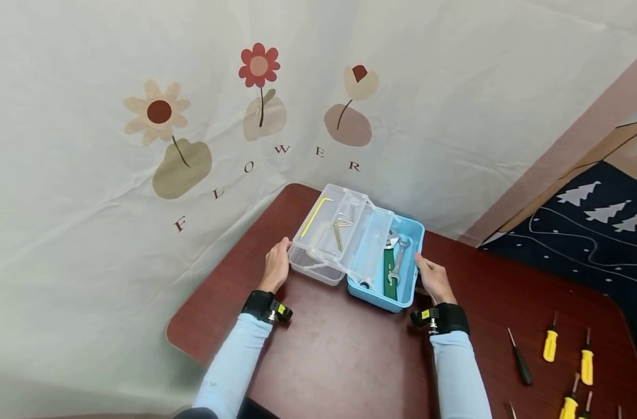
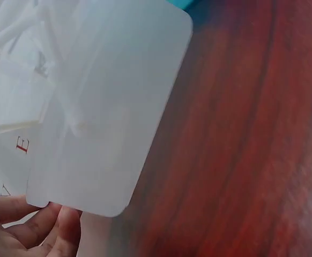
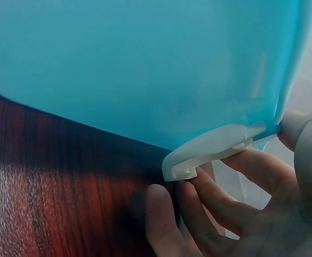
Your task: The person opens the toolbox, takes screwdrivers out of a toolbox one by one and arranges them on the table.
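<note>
An unfolded toolbox stands on the table, its light blue base (image 1: 419, 238) on the right and its clear lid (image 1: 317, 272) swung out to the left. A translucent tray (image 1: 344, 203) spans between them, holding a yellow hex key (image 1: 314, 219) and several smaller gold and silver ones. Inside the base lie a green-handled adjustable wrench (image 1: 389, 273) and a silver wrench (image 1: 399, 261). My left hand (image 1: 276, 266) grips the lid side's outer edge. My right hand (image 1: 435, 278) holds the base's right rim, thumb at the rim and fingers by the white latch (image 3: 209, 150).
On the table's right part lie a black-handled screwdriver (image 1: 520, 364) and several yellow-handled screwdrivers (image 1: 550, 344). A fabric hanging (image 1: 428, 145) with printed flowers borders the back and left of the reddish-brown table (image 1: 329, 349).
</note>
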The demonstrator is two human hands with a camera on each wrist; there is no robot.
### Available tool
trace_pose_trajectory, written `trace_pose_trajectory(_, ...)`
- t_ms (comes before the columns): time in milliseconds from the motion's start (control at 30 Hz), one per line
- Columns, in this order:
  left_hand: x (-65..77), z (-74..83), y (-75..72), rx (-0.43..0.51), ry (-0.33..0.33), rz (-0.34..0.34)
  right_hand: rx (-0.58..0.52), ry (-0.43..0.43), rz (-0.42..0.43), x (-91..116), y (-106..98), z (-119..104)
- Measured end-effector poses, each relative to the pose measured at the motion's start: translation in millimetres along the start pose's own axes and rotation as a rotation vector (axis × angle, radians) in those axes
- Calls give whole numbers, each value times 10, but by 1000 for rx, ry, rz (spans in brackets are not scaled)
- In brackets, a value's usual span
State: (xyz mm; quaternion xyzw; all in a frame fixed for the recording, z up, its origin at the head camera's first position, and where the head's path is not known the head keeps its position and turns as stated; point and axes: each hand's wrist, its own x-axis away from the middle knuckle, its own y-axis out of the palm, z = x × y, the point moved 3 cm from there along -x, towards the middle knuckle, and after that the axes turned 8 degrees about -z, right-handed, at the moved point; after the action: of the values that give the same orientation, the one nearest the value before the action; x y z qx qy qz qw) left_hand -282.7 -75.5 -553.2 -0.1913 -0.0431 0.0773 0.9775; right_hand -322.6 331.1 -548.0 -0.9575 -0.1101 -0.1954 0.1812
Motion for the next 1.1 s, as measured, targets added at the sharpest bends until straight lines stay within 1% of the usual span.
trace_pose_trajectory(67,7,-5,-14,29,-39,-1,-6,5,2,-17,27,-2)
trace_pose_trajectory(133,14,-5,-23,45,-58,4,1,6,3,-33,42,-3)
trace_pose_trajectory(233,27,11,-21,56,-55,14,21,0,1,-41,35,0)
trace_pose_trajectory(333,39,69,-15,63,-23,28,38,-5,-2,-31,9,10)
trace_pose_trajectory(367,43,99,-18,60,-3,31,41,-4,-2,-25,-2,13)
trace_pose_trajectory(433,52,172,-26,42,50,46,48,-7,-7,-21,-24,21)
trace_pose_trajectory(467,55,221,-33,12,96,53,51,-6,-11,-16,-33,22)
trace_pose_trajectory(600,104,426,-50,-57,273,85,60,-13,-28,-24,-59,24)
trace_pose_trajectory(667,146,544,-45,-76,367,101,56,-12,-26,-29,-59,22)
trace_pose_trajectory(733,197,662,-24,-66,449,113,57,-12,-20,-34,-55,23)
trace_pose_trajectory(833,254,823,38,-103,566,132,43,2,-10,-33,-50,26)
trace_pose_trajectory(933,298,964,119,-164,643,126,30,12,-10,-37,-51,30)
trace_pose_trajectory(1100,364,1192,286,-279,724,71,7,21,-15,-52,-57,46)
